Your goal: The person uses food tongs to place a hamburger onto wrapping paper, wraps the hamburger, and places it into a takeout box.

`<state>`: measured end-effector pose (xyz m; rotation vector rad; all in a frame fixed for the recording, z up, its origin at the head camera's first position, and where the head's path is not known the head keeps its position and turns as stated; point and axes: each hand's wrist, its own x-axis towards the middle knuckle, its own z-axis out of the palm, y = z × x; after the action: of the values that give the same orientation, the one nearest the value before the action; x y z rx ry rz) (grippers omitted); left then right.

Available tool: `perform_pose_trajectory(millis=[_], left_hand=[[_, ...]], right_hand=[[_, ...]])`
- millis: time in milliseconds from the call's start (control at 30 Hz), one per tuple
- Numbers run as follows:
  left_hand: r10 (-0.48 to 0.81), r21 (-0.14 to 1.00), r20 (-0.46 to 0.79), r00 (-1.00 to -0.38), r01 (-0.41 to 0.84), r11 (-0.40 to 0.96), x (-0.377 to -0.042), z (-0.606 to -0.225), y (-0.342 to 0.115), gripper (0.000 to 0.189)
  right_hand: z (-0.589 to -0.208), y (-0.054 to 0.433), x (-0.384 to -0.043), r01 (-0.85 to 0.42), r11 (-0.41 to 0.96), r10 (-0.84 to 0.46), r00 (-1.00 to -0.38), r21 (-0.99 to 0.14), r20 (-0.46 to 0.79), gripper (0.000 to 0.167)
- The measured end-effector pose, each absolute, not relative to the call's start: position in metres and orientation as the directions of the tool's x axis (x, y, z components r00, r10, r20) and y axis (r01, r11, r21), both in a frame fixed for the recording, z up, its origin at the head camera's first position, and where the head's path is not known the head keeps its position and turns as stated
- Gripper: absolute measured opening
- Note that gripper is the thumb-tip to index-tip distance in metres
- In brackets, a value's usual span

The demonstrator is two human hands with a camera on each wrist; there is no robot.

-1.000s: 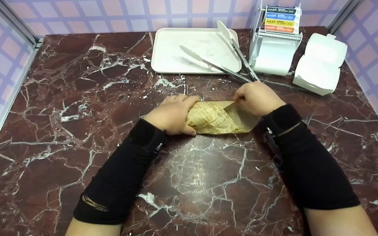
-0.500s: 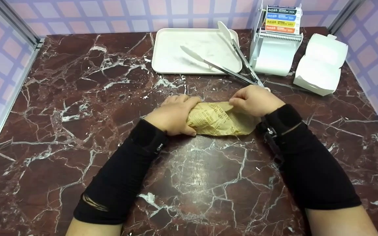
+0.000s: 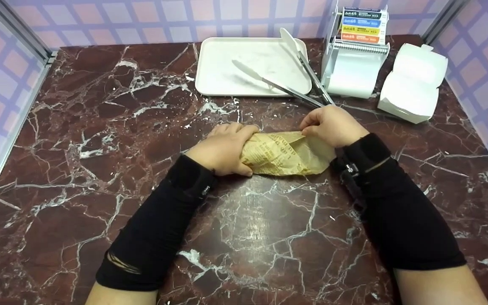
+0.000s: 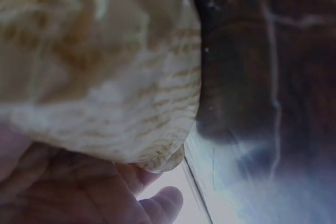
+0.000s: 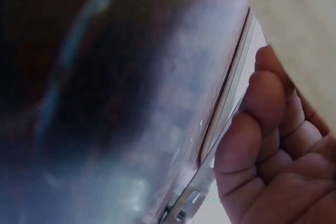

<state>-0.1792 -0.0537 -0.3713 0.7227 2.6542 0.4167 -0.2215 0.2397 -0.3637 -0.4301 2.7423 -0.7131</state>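
Observation:
Yellowish printed wrapping paper (image 3: 275, 154) lies folded in a long bundle across the middle of the table; whatever it holds is hidden. My left hand (image 3: 225, 148) grips the bundle's left end, thumb on the near side and fingers on the far side. In the left wrist view that rounded paper end (image 4: 110, 72) rests against the palm. At the far right edge, my right hand (image 3: 333, 127) pinches a paper flap with its fingers curled. The right wrist view has the curled fingers (image 5: 239, 142) beside the blurred paper (image 5: 299, 24). The bundle's right end looks loose and unfolded.
Metal tongs with pale tips (image 3: 286, 89) lie spread over a white tray (image 3: 210, 87), their joined end by my right hand. Behind stands a label dispenser (image 3: 354, 70) with coloured strips. An opened white carton (image 3: 411, 95) sits at the right. Patterned walls border the table.
My right hand shifted slightly left with the paper's far edge, then back right and away from me. The flap's creases changed. My left hand stayed on the left end.

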Motion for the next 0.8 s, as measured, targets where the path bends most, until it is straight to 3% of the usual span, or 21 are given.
perform_pose_trajectory(millis=[267,533,667,800], left_hand=[[0.531,0.364,-0.257,-0.807,0.428,0.827,-0.179,-0.372,-0.054,0.108],[0.516,0.368,-0.268,-0.814,0.408,0.835,-0.178,-0.369,-0.053,0.106],[0.501,0.371,-0.256,-0.827,0.394,0.841,-0.178,-0.370,-0.053,0.105],[0.488,0.378,-0.235,-0.841,0.384,0.842,-0.178,-0.372,-0.053,0.101]], right_hand=[[-0.366,0.254,-0.225,-0.282,0.816,-0.438,-0.871,-0.504,-0.221,0.030],[-0.363,0.256,-0.224,-0.232,0.713,-0.464,-0.863,-0.661,-0.198,0.023],[-0.360,0.257,-0.222,-0.112,0.678,-0.407,-0.880,-0.726,-0.245,0.032],[-0.360,0.260,-0.219,0.119,0.496,-0.445,-0.816,-0.860,-0.370,0.065]])
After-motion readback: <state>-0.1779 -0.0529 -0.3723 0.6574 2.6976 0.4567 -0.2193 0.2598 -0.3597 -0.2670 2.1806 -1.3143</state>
